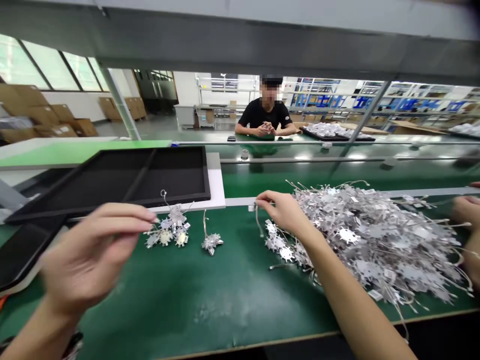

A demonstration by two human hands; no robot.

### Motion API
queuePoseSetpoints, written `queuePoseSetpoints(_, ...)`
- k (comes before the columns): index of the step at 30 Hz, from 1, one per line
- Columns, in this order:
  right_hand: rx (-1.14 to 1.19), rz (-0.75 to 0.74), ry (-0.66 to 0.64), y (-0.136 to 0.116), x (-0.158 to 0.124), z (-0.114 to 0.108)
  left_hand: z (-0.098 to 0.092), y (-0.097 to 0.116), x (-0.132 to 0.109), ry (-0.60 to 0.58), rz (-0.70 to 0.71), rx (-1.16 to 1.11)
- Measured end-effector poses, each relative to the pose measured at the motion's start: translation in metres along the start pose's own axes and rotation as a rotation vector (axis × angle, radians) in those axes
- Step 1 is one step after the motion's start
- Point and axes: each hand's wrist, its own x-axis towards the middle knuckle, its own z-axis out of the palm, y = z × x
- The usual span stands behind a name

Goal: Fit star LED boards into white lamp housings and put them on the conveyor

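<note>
My right hand (279, 210) is closed in a pinch at the left side of a large heap of silvery gear-shaped metal pieces with thin wires (375, 240). From its fingertips hangs a short pale wire (259, 222); whether a metal piece is joined to it, I cannot tell. My left hand (90, 255), slightly blurred, hovers at the left with fingers stretched forward and the thumb apart, nothing plainly held. Just beyond its fingertips lies a small cluster of the same metal pieces (170, 230). One smaller wired bunch (212, 242) rests between the hands on the green tabletop (225, 300).
A black divided tray (168, 175) lies on a white board at the back left. Another dark device (22, 255) sits at the left edge. Another person's hand (467, 210) is by the heap's right side. Across the bench sits a person (266, 115); a shelf spans overhead.
</note>
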Motion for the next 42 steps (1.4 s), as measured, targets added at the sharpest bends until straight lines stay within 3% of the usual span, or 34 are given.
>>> queuePoseSetpoints(4,0.261,-0.111,0.160,-0.028,0.011,0.001,0.041,-0.006,0.023,-0.166,-0.118,-0.140)
queuePoseSetpoints(8,0.434,-0.255,0.257,-0.051,0.007,0.018,0.080,-0.016,0.026,-0.363,-0.329,-0.301)
queuePoseSetpoints(12,0.473,-0.370,0.295,-0.056,-0.011,0.039,0.107,-0.023,0.022,-0.565,-0.480,-0.520)
queuePoseSetpoints(14,0.447,-0.411,0.293,-0.054,-0.018,0.045,0.115,-0.027,0.019,-0.609,-0.530,-0.576)
queuePoseSetpoints(22,0.103,-0.682,0.281,-0.050,-0.023,0.055,0.113,-0.041,0.011,-0.523,-0.560,-0.447)
queuePoseSetpoints(27,0.065,-0.622,0.267,-0.051,-0.028,0.056,0.116,-0.039,0.007,-0.491,-0.502,-0.403)
queuePoseSetpoints(35,0.266,-0.490,0.171,-0.048,-0.035,0.059,0.129,-0.030,0.003,-0.421,-0.413,-0.449)
queuePoseSetpoints(42,0.442,-0.350,0.069,-0.056,-0.040,0.063,0.131,-0.036,-0.010,-0.350,-0.417,-0.599)
